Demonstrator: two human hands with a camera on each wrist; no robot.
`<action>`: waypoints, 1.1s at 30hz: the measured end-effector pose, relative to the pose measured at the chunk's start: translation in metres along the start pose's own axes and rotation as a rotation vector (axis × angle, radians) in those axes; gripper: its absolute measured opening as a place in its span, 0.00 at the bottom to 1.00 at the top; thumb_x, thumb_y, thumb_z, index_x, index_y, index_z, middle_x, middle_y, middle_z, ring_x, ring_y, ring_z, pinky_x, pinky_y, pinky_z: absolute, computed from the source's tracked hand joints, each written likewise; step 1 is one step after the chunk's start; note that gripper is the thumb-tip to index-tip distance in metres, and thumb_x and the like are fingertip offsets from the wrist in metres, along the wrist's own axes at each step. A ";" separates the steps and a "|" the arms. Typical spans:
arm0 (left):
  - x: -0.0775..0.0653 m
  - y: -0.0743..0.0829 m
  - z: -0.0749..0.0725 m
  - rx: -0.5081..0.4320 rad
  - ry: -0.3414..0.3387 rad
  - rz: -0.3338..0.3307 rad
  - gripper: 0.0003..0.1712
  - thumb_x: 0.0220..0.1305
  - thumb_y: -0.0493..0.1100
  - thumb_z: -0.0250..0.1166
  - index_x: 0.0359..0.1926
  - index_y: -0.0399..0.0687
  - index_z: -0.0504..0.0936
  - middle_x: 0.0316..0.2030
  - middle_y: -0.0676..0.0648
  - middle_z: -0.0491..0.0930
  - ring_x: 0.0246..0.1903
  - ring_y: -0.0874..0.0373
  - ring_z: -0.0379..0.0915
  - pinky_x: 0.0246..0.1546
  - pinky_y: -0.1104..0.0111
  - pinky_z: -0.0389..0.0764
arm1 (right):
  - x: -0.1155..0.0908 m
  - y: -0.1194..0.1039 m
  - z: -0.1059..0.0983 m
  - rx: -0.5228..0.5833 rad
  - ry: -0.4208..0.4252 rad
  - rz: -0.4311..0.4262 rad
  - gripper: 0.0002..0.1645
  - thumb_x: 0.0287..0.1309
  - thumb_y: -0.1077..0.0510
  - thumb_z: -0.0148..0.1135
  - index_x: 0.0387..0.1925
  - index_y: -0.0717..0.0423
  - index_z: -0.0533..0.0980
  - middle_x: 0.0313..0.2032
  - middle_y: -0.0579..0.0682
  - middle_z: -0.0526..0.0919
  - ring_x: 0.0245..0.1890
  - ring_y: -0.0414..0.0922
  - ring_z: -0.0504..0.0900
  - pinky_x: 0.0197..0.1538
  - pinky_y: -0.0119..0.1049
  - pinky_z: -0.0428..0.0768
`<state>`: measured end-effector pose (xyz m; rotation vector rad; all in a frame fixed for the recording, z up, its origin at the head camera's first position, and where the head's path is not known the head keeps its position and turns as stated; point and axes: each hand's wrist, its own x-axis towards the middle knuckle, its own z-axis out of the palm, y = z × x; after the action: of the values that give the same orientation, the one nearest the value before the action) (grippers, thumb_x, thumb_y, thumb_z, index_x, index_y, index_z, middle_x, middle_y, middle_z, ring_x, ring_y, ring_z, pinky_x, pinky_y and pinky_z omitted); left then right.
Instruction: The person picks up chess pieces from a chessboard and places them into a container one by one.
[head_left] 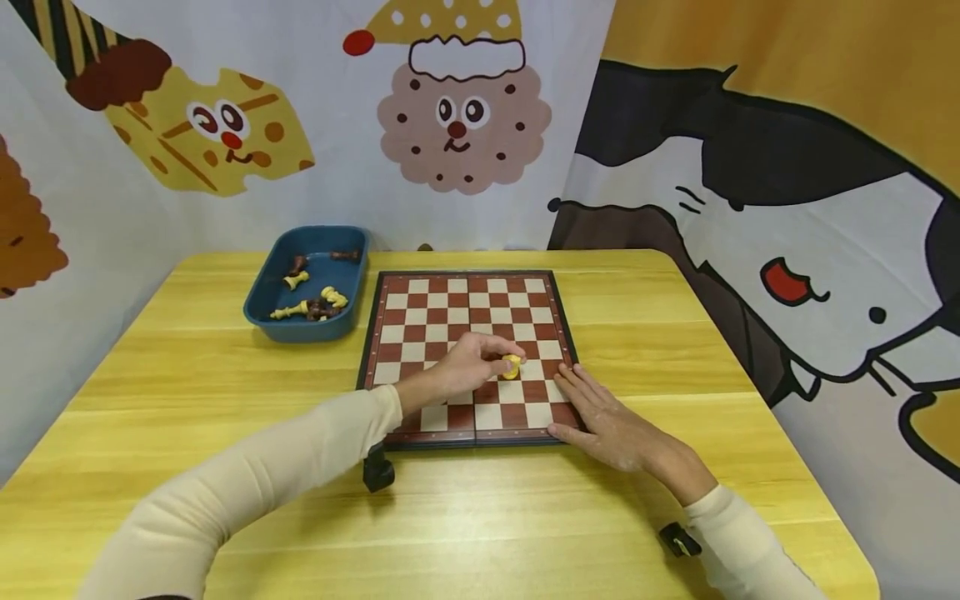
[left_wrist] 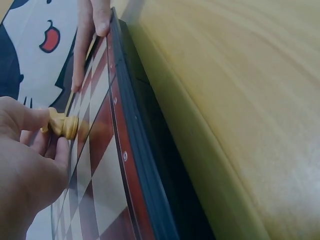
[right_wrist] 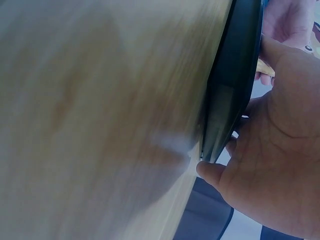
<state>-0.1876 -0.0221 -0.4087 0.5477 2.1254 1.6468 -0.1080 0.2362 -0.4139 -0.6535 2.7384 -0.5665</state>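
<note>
My left hand (head_left: 467, 365) reaches over the chessboard (head_left: 418, 315) and pinches a pale yellow chess piece (head_left: 512, 368) between thumb and fingers. In the left wrist view the piece (left_wrist: 69, 126) has a wide round base, which sits right at the squares; its upper part is partly hidden by the fingers. Stretched fingers of my right hand (head_left: 611, 427) rest on the board's near right edge. From the right wrist, that hand (right_wrist: 280, 145) shows its palm side, beside the board's dark side wall (right_wrist: 232, 75).
Left of the board stands a blue plastic tray (head_left: 306, 332) with several yellow and dark brown chess pieces (head_left: 334, 297) lying in it. Everything is on a yellow wood-grain table (head_left: 480, 533). A cartoon-printed curtain (head_left: 330, 50) hangs behind.
</note>
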 end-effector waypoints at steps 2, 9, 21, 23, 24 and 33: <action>0.001 0.000 0.000 0.014 0.018 -0.009 0.13 0.73 0.36 0.64 0.54 0.41 0.86 0.50 0.48 0.84 0.46 0.55 0.80 0.45 0.65 0.83 | 0.000 0.000 0.000 0.001 0.003 -0.002 0.51 0.74 0.32 0.49 0.81 0.58 0.47 0.80 0.53 0.41 0.79 0.53 0.35 0.75 0.59 0.45; -0.001 0.001 0.000 0.027 0.042 -0.018 0.13 0.72 0.37 0.65 0.54 0.41 0.87 0.50 0.50 0.84 0.47 0.56 0.80 0.47 0.65 0.82 | 0.000 0.000 0.002 0.002 0.014 -0.006 0.52 0.74 0.31 0.49 0.81 0.59 0.47 0.80 0.53 0.42 0.79 0.55 0.36 0.74 0.61 0.47; -0.004 0.023 -0.029 -0.133 0.126 -0.030 0.15 0.72 0.35 0.64 0.57 0.38 0.85 0.54 0.45 0.83 0.49 0.54 0.80 0.55 0.54 0.80 | -0.001 -0.002 0.000 0.018 0.018 -0.010 0.52 0.74 0.32 0.51 0.81 0.59 0.47 0.80 0.55 0.41 0.79 0.56 0.36 0.74 0.61 0.47; -0.005 0.025 -0.038 -0.119 0.154 -0.026 0.14 0.72 0.35 0.64 0.56 0.39 0.85 0.53 0.45 0.84 0.49 0.54 0.80 0.55 0.52 0.79 | -0.002 -0.002 0.000 0.020 0.019 -0.011 0.52 0.74 0.33 0.51 0.81 0.60 0.47 0.80 0.55 0.41 0.79 0.56 0.36 0.74 0.62 0.47; -0.006 0.025 -0.042 -0.124 0.164 -0.027 0.14 0.72 0.35 0.65 0.56 0.40 0.85 0.53 0.45 0.84 0.49 0.54 0.80 0.55 0.51 0.79 | -0.003 -0.002 0.001 0.020 0.020 -0.010 0.52 0.74 0.33 0.51 0.81 0.60 0.47 0.80 0.55 0.41 0.79 0.56 0.36 0.74 0.62 0.48; -0.021 0.028 -0.074 -0.078 0.239 0.000 0.15 0.73 0.38 0.65 0.57 0.41 0.85 0.53 0.44 0.84 0.52 0.52 0.79 0.56 0.53 0.79 | -0.002 -0.002 0.002 0.023 0.020 -0.017 0.51 0.74 0.32 0.49 0.81 0.59 0.47 0.80 0.55 0.41 0.79 0.56 0.36 0.73 0.63 0.48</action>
<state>-0.2074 -0.0865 -0.3631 0.3414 2.2119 1.8672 -0.1050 0.2344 -0.4145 -0.6704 2.7428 -0.6102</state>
